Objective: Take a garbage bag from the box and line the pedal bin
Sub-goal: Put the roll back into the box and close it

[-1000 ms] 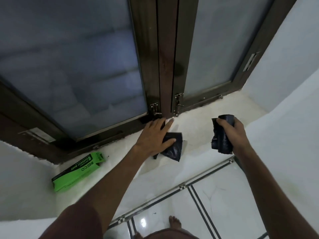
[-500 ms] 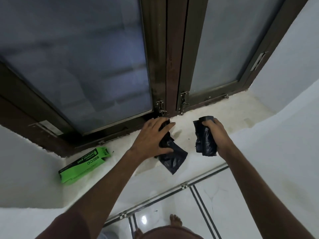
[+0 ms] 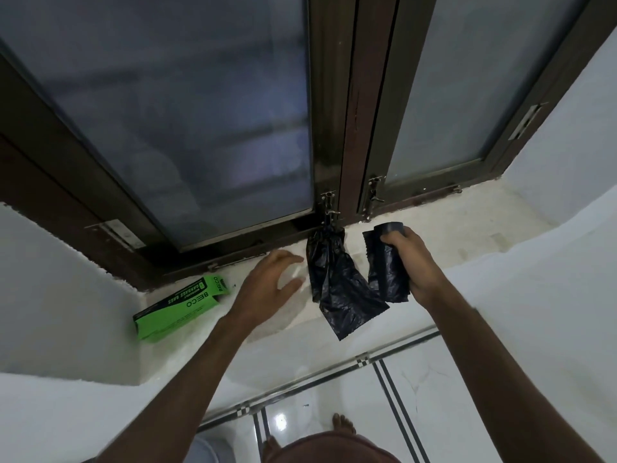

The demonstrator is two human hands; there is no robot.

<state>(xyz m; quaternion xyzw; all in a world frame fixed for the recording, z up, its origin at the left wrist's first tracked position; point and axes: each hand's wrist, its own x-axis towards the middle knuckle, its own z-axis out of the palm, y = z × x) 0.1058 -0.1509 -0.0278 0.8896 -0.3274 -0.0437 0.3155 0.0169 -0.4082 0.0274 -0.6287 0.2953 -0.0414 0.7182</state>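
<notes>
A green garbage bag box lies on its side on the white window sill, at the left. My right hand grips a black roll of garbage bags above the sill. One loose black garbage bag lies on the sill between my hands, its top end bunched at the window latch. My left hand hovers just left of that bag with fingers spread, touching nothing. The pedal bin is not in view.
A dark-framed window with frosted glass rises behind the sill. White walls flank the recess. Below lie glossy white floor tiles with dark stripes, my bare toes showing.
My left hand has let go of the loose bag and drawn left, fingers apart. The bag now lies stretched out from the latch. My right hand moved left with the roll.
</notes>
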